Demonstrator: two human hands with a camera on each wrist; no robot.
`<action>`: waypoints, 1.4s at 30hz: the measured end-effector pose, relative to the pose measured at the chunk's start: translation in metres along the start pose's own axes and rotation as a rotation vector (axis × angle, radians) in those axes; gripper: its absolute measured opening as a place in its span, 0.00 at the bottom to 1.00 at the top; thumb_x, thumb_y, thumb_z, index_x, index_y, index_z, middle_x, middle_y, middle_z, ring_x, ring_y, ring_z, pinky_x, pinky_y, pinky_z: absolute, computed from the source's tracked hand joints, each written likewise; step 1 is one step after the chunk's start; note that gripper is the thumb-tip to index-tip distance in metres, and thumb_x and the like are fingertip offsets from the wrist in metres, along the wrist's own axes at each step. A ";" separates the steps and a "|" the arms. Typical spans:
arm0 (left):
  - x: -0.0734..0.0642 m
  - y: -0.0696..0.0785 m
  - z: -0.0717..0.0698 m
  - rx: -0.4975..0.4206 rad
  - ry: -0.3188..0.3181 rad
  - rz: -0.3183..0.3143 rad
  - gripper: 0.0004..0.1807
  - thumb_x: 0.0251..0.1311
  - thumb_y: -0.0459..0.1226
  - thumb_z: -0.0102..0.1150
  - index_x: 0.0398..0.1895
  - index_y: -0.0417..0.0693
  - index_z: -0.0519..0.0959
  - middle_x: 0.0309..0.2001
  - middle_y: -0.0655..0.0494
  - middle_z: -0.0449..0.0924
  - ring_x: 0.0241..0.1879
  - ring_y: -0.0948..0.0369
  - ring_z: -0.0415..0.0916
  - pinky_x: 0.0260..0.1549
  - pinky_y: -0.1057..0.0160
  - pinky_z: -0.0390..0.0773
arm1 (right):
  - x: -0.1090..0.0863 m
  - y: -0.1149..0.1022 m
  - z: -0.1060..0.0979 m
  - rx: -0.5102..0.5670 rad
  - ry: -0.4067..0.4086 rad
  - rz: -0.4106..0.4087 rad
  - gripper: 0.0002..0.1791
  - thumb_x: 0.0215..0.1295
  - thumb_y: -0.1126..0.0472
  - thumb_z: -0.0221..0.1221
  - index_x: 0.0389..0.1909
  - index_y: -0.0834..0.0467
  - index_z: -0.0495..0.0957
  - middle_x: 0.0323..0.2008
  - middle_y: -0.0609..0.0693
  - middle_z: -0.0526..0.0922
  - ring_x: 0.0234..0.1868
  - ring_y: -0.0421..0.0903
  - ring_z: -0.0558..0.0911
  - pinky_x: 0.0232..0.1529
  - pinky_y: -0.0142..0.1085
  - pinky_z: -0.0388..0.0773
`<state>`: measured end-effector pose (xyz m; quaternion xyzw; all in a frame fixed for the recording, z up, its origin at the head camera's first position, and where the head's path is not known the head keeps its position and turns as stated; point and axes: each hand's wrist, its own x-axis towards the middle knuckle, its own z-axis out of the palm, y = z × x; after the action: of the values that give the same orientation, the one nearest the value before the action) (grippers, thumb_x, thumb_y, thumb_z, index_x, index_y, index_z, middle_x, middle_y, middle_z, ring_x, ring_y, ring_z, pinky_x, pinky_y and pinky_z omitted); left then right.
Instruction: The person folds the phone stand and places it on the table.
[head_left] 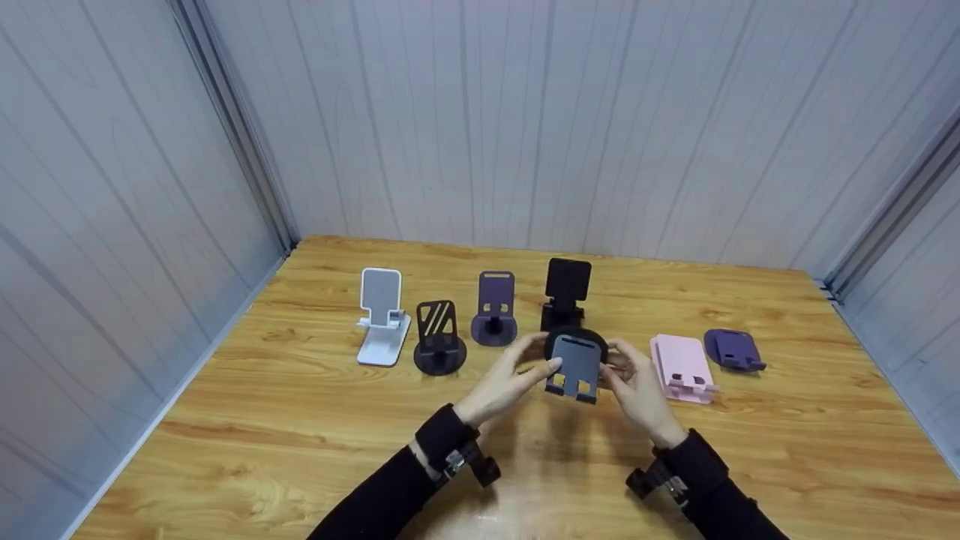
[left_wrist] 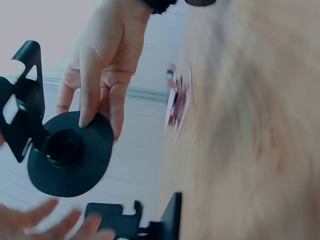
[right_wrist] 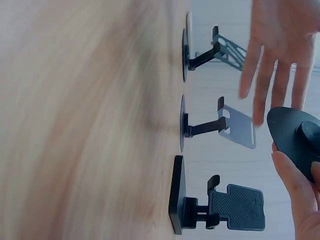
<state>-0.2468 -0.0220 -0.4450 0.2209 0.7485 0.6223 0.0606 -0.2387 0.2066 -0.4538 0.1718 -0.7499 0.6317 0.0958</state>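
Note:
A dark folding phone stand with a round base is held up over the table, its slotted plate toward me in the head view. My right hand grips the round base's edge between thumb and fingers; in the left wrist view this hand comes in from the top. My left hand is at the stand's other side, its thumb at the plate. In the right wrist view the left hand's fingers are straight and spread, tips close to the base. The left wrist view shows the left fingers blurred below the base.
Behind stand a white phone stand, a black slotted one, a purple one and a tall black one. A folded pink stand and a folded purple stand lie right. White panels surround the wooden table.

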 end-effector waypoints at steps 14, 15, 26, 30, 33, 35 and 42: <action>0.005 -0.007 0.008 -0.312 0.049 -0.157 0.22 0.71 0.34 0.62 0.63 0.30 0.75 0.52 0.43 0.84 0.49 0.60 0.82 0.63 0.54 0.82 | 0.001 -0.001 0.001 0.125 -0.090 0.186 0.22 0.77 0.80 0.47 0.68 0.84 0.63 0.54 0.71 0.85 0.40 0.34 0.88 0.48 0.31 0.88; 0.005 -0.008 0.008 -0.320 0.061 -0.152 0.22 0.71 0.34 0.62 0.62 0.30 0.75 0.51 0.44 0.84 0.49 0.60 0.82 0.63 0.54 0.82 | 0.001 -0.002 0.001 0.164 -0.101 0.223 0.23 0.79 0.77 0.47 0.70 0.83 0.60 0.55 0.67 0.86 0.42 0.34 0.87 0.50 0.31 0.87; 0.006 -0.014 0.008 -0.354 0.103 -0.107 0.23 0.70 0.32 0.62 0.64 0.27 0.74 0.49 0.45 0.84 0.46 0.63 0.81 0.57 0.61 0.84 | -0.003 -0.014 -0.002 0.326 -0.253 0.424 0.43 0.82 0.61 0.52 0.83 0.70 0.37 0.78 0.70 0.55 0.71 0.49 0.70 0.75 0.38 0.67; 0.006 -0.014 0.008 -0.335 0.103 -0.091 0.24 0.70 0.31 0.63 0.65 0.27 0.74 0.51 0.41 0.84 0.47 0.62 0.82 0.57 0.61 0.84 | -0.003 -0.014 0.000 0.349 -0.210 0.428 0.43 0.80 0.66 0.54 0.82 0.73 0.37 0.71 0.65 0.65 0.58 0.37 0.79 0.66 0.29 0.76; 0.007 -0.015 0.008 -0.315 0.107 -0.088 0.24 0.69 0.30 0.63 0.65 0.27 0.74 0.52 0.40 0.85 0.48 0.60 0.83 0.58 0.60 0.85 | -0.003 -0.014 -0.001 0.330 -0.193 0.425 0.43 0.79 0.67 0.55 0.82 0.74 0.39 0.70 0.65 0.68 0.54 0.35 0.81 0.63 0.30 0.78; 0.007 -0.014 0.008 -0.306 0.110 -0.091 0.24 0.69 0.30 0.64 0.64 0.27 0.75 0.51 0.40 0.85 0.47 0.60 0.84 0.57 0.59 0.85 | -0.003 -0.014 -0.002 0.306 -0.190 0.418 0.43 0.79 0.67 0.55 0.82 0.74 0.41 0.70 0.65 0.70 0.53 0.35 0.82 0.62 0.31 0.80; 0.007 -0.013 0.007 -0.318 0.095 -0.110 0.19 0.69 0.30 0.65 0.59 0.29 0.79 0.41 0.51 0.89 0.39 0.64 0.84 0.48 0.60 0.89 | -0.001 -0.010 -0.003 0.309 -0.191 0.381 0.37 0.78 0.69 0.57 0.78 0.77 0.50 0.55 0.48 0.83 0.48 0.36 0.85 0.50 0.28 0.84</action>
<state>-0.2541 -0.0148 -0.4580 0.1375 0.6536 0.7384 0.0931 -0.2340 0.2081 -0.4442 0.0989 -0.6690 0.7263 -0.1231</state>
